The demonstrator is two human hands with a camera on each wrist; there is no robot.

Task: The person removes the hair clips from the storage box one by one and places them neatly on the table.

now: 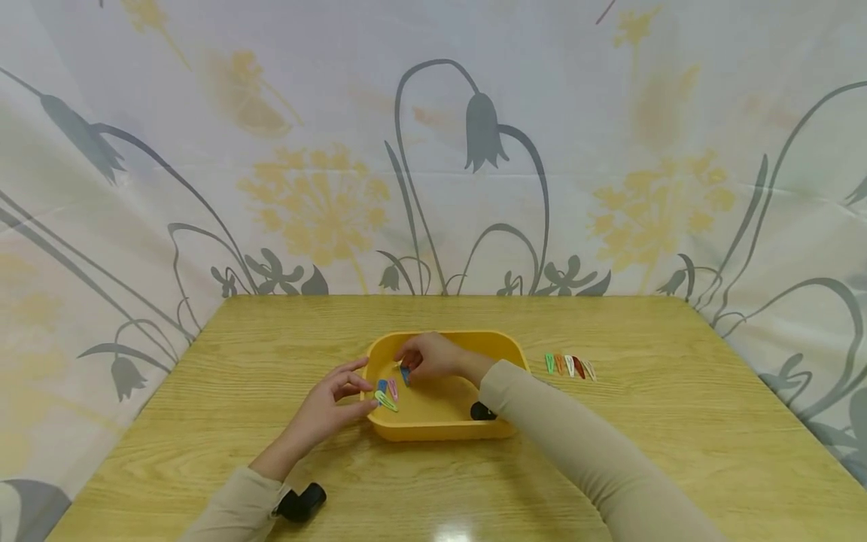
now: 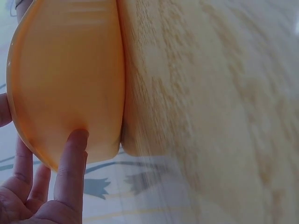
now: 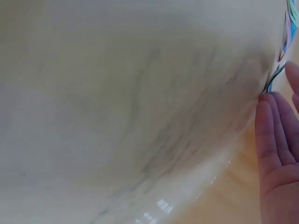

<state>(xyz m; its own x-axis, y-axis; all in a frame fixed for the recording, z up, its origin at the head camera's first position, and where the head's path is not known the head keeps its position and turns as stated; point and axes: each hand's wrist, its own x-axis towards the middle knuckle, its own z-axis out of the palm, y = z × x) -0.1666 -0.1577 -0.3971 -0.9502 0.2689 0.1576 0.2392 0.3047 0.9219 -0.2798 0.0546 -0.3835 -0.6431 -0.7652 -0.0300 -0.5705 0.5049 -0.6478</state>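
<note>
Both sleeved arms reach toward frame centre; left hand [image 1: 333, 404] fingers loosely extended, right hand [image 1: 428, 356] seemingly pinching, fingers curled down.

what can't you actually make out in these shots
- Head view: whether the right hand pinches the blue clip in the yellow tray; too small.
- Head view: details of the clips on the table; too small.
- Right wrist view: mostly a blurred pale surface; only fingers show.
- Left wrist view: the tray's inside, hidden by its wall.
</note>
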